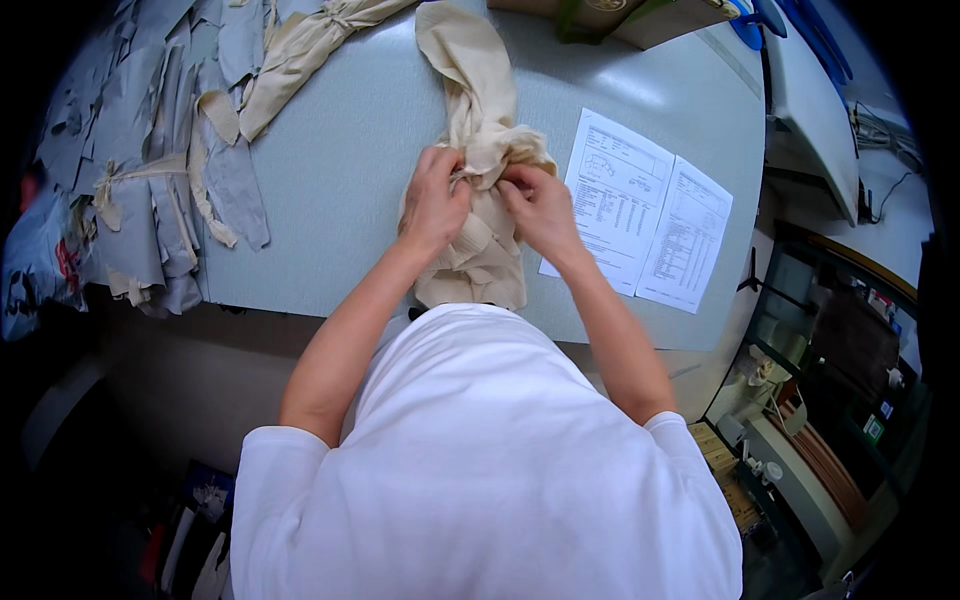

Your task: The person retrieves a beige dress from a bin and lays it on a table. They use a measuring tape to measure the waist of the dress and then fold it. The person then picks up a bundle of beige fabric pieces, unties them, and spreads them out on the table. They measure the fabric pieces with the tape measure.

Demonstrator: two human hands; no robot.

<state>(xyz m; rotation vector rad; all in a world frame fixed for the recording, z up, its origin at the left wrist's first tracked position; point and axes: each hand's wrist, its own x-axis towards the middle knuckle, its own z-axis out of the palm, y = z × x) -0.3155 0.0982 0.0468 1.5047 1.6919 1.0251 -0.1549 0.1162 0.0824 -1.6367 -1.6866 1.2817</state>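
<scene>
A long bundle of cream fabric (480,82) lies lengthwise on the table in front of me, running from the far side down to my waist. My left hand (439,199) pinches the gathered cloth at the bundle's middle, on its left side. Opposite it, my right hand (538,204) grips the cloth between thumb and fingers, just below a bunched fold (525,142). Between the hands the fabric is drawn tight, and a knot or tie seems to sit there; my fingers partly hide it. The lower part of the bundle (480,262) is loosely folded.
Two printed sheets (619,195) lie right of the bundle. Another tied cream bundle (300,60) rests at the far left, beside many grey fabric pieces (150,97) bound with cloth strips. A plastic bag (37,262) is at the left rim, a box (660,19) at the back right.
</scene>
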